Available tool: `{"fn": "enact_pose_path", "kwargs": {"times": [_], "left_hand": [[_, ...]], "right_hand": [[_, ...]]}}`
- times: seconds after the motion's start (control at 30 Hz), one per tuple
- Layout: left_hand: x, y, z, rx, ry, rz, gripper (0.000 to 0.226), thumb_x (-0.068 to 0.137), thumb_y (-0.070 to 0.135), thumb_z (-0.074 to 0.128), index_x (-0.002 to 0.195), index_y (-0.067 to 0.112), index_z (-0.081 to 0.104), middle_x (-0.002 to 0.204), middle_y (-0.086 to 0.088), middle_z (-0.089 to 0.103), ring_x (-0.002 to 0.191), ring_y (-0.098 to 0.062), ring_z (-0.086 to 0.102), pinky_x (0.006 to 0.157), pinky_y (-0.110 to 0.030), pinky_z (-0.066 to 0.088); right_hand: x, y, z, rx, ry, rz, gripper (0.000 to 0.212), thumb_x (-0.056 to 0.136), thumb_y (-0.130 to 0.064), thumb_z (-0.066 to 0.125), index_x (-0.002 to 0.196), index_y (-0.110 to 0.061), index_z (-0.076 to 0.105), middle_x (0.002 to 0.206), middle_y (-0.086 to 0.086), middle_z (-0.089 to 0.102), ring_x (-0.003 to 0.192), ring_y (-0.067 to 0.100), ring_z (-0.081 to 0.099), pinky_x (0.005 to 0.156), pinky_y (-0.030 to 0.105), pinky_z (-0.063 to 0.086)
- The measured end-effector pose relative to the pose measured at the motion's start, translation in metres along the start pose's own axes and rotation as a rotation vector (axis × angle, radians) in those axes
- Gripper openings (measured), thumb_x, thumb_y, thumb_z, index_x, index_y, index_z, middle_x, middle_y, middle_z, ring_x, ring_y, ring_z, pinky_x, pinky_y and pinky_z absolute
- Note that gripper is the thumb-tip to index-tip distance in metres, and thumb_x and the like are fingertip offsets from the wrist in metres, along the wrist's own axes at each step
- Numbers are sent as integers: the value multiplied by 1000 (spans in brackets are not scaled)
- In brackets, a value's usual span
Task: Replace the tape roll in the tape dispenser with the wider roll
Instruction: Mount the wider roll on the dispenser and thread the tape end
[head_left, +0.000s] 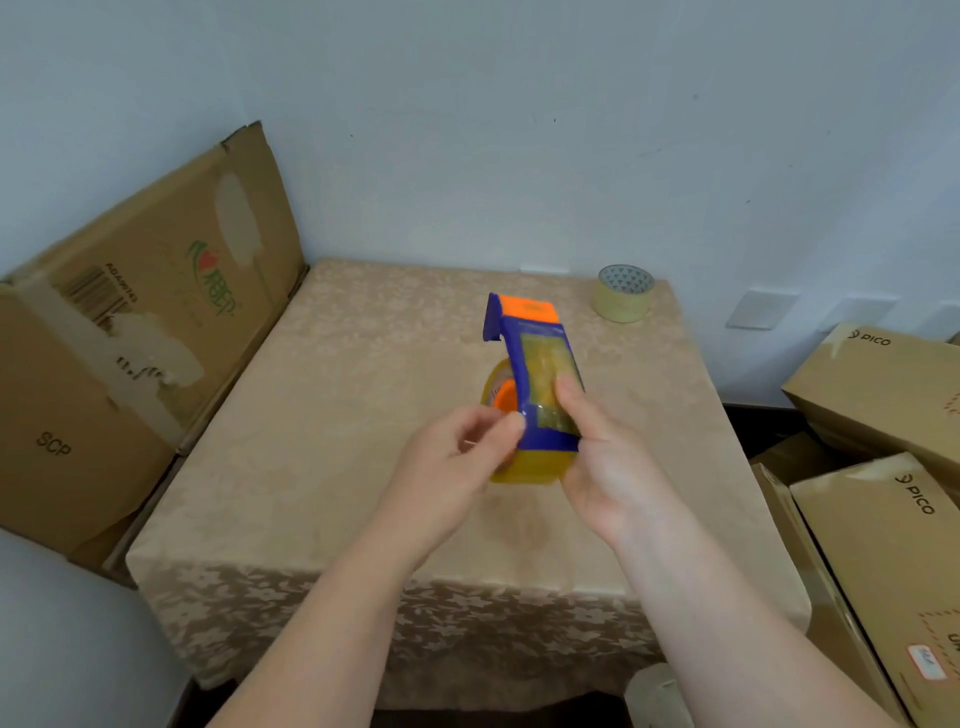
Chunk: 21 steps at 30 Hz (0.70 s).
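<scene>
Above the middle of the table I hold a blue tape dispenser (524, 364) with an orange front end. A yellowish tape roll (524, 467) with an orange hub sits in it. My right hand (602, 457) grips the dispenser's near end from the right. My left hand (462, 457) pinches the roll's left side with thumb and fingers. Another tape roll (623, 293), pale yellow, stands on the table's far right corner, apart from both hands. Which of the two rolls is wider I cannot tell.
The table (337, 441) wears a beige patterned cloth. A large flattened cardboard box (135, 332) leans against the wall on the left. Stacked cardboard boxes (883, 467) marked PICO crowd the right side.
</scene>
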<state>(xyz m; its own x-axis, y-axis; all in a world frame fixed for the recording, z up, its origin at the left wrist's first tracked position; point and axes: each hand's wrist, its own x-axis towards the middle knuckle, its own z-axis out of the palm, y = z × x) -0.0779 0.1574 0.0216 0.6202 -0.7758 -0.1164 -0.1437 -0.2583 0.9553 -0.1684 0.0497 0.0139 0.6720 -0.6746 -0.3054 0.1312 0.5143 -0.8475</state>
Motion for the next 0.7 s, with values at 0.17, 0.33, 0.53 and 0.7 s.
{"fn": "enact_pose_path", "kwargs": {"times": [0.17,0.33,0.53,0.7], "left_hand": [[11,-5,4,-208,5,-38,16,89,18,57,91,31,64,98,-4,69,89,-16,63,78,-39,54],[26,-16,2,-301,0,-115,25,91,12,53,109,24,64,97,2,68,90,-17,62,81,-36,51],[55,-38,-7,-252,152,-261,37,91,17,53,128,16,52,100,1,59,92,-19,58,74,-31,48],[69,-54,-8,-209,208,-280,27,90,18,54,116,15,60,95,-1,61,84,-17,57,68,-32,47]], "right_hand": [[1,9,12,-208,-43,-154,17,89,-5,57,103,-13,58,90,3,68,75,8,65,67,20,52],[23,15,13,-607,82,-318,15,74,-23,63,89,-23,63,86,1,69,78,16,63,74,37,51],[59,19,0,-1273,363,-491,21,80,-26,65,95,-11,62,91,9,69,89,32,61,83,39,42],[79,23,13,-1557,477,-531,19,85,-33,57,90,-14,56,94,9,66,96,33,59,90,41,33]]}}
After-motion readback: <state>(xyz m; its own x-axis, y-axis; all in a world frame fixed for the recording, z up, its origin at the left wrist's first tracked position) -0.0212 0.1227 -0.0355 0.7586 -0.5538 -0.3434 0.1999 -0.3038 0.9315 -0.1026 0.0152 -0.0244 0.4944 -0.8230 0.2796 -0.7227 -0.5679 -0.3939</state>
